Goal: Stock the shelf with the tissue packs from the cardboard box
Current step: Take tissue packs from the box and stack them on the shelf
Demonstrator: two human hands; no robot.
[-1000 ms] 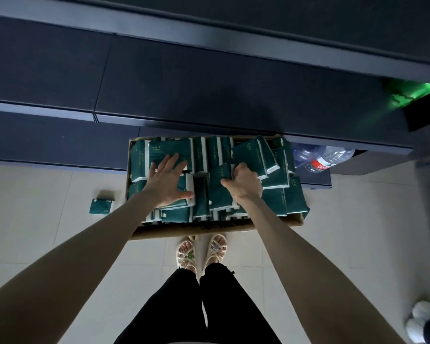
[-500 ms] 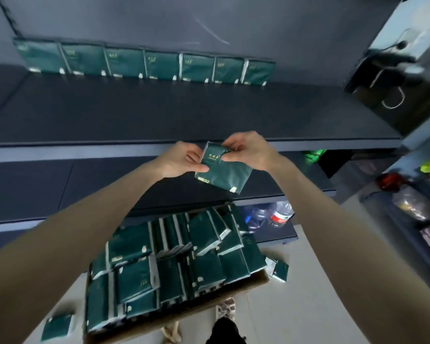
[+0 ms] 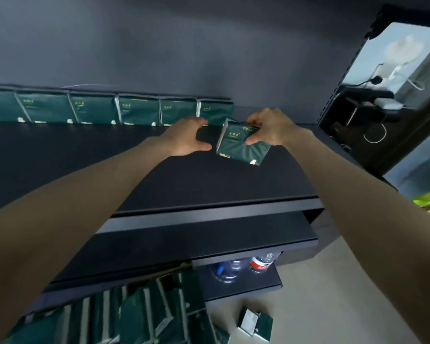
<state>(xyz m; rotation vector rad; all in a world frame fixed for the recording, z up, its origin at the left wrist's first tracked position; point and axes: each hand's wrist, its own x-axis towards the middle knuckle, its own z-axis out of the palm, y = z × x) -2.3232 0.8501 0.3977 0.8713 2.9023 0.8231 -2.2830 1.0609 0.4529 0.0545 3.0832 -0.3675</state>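
My right hand point(image 3: 271, 127) grips a dark green tissue pack point(image 3: 241, 147) by its upper right corner, tilted, just above the dark shelf point(image 3: 109, 157). My left hand point(image 3: 186, 137) hovers just left of the pack, fingers loosely curved, holding nothing. A row of several green tissue packs point(image 3: 109, 109) stands upright along the shelf's back wall, ending just behind my left hand. Below, at the bottom left, the cardboard box holds several more green packs point(image 3: 139, 311).
Lower shelves point(image 3: 209, 239) jut out beneath the top one. Clear plastic bottles point(image 3: 246, 266) lie on the lowest shelf. A loose tissue pack point(image 3: 256, 324) lies on the tiled floor. A dark upright post and cables point(image 3: 358, 115) stand at the shelf's right end.
Both hands rose from the box and moved the pack forward over the shelf. My left hand has let go of the pack; only my right hand holds it now.
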